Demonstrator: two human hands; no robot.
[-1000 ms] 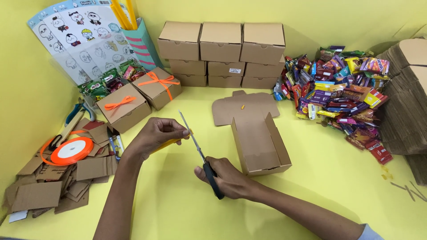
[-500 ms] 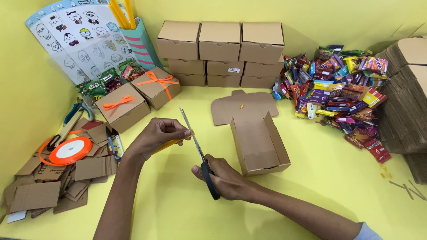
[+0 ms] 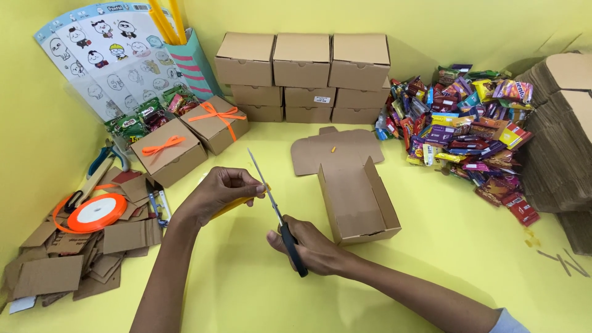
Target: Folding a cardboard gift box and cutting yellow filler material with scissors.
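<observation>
My right hand (image 3: 308,246) grips black-handled scissors (image 3: 274,209), blades pointing up and away, closed or nearly closed. My left hand (image 3: 219,191) pinches a small yellow strip (image 3: 237,200) right against the blades. Just right of both hands lies an open, empty cardboard box (image 3: 357,197) with its lid flap flat behind it. Both forearms reach in from the bottom of the view over the yellow table (image 3: 246,283).
Two ribbon-tied boxes (image 3: 169,154) and an orange ribbon spool (image 3: 95,211) sit left, above cardboard scraps (image 3: 68,259). Closed boxes (image 3: 302,74) are stacked at the back. A pile of wrapped sweets (image 3: 468,129) and flat cardboard stacks (image 3: 561,142) lie right.
Both hands stay almost in place; the scissors tilt slightly and stay at the yellow strip.
</observation>
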